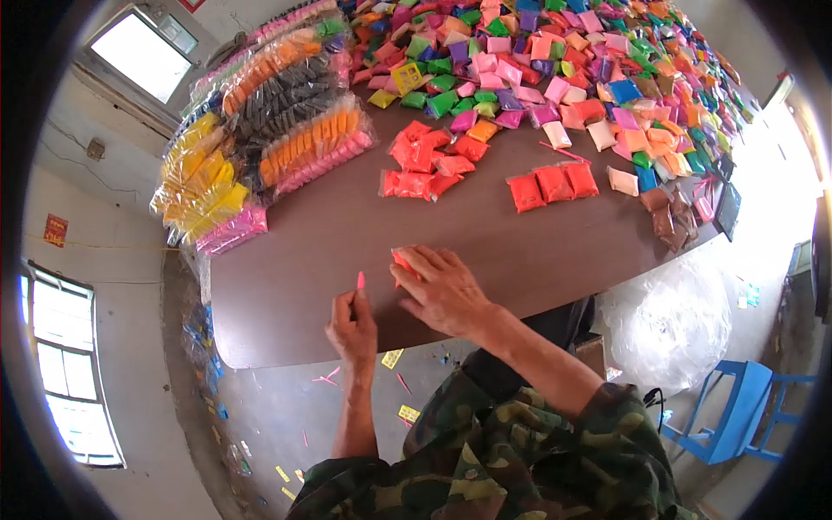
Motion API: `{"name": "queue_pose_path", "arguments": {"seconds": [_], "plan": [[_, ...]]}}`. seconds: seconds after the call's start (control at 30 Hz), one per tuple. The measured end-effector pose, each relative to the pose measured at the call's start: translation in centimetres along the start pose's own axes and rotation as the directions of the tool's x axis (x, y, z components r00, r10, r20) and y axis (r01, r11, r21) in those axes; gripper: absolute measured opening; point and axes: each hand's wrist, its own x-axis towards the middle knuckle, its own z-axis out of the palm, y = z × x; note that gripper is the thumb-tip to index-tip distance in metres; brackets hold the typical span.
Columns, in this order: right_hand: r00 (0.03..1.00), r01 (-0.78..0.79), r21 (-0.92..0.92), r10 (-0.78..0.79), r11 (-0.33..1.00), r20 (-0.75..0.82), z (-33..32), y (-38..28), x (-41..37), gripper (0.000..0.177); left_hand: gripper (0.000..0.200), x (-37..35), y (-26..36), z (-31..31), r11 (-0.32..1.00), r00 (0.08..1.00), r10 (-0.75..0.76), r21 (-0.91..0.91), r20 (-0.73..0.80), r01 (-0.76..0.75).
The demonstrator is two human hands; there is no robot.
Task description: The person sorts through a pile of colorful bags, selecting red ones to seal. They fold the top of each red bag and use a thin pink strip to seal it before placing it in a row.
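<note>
My left hand (353,328) is closed around a small pink plastic stick (361,281), whose rounded tip points up past the thumb. To its right, my right hand (446,290) lies over a small red packet (400,262) near the front of the brown table (295,299). Its fingers cover most of that packet, so only the left edge shows. Farther back lie a loose pile of red packets (419,154) and a row of three red packets (553,186).
Bagged rows of orange packets (312,143) and yellow packets (204,178) stack up at the back left. A large heap of mixed coloured packets (529,74) covers the back. Brown packets (667,217) sit at the right edge. A blue stool (732,412) stands on the floor.
</note>
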Motion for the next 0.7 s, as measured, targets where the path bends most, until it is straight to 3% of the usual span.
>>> {"name": "queue_pose_path", "arguments": {"seconds": [0.2, 0.4, 0.5, 0.57, 0.7], "plan": [[0.997, -0.066, 0.019, 0.065, 0.998, 0.044, 2.9, 0.9, 0.0, 0.046, 0.014, -0.4, -2.4, -0.7, 0.994, 0.999, -0.007, 0.11, 0.044, 0.002], [0.99, -0.041, -0.083, 0.051, 0.996, 0.129, 0.4, -2.0, -5.3, 0.054, 0.015, -0.3, -2.3, -0.7, 0.996, 0.997, -0.003, 0.087, 0.076, -0.004], [0.979, -0.108, 0.006, 0.105, 0.994, 0.176, -0.5, -3.3, -6.0, 0.059, 0.014, -0.1, -1.7, -0.7, 0.995, 0.998, 0.029, 0.09, 0.061, -0.035], [0.977, -0.12, 0.002, 0.118, 0.993, 0.175, -0.1, -3.5, -6.4, 0.061, 0.01, -0.2, -2.4, -0.5, 0.993, 0.995, 0.091, 0.076, 0.034, -0.093], [0.974, -0.103, -0.052, 0.111, 0.993, 0.195, -0.1, -4.1, -6.7, 0.066, 0.011, -0.2, -1.8, -0.8, 0.991, 0.997, 0.062, 0.119, 0.049, -0.067]]}}
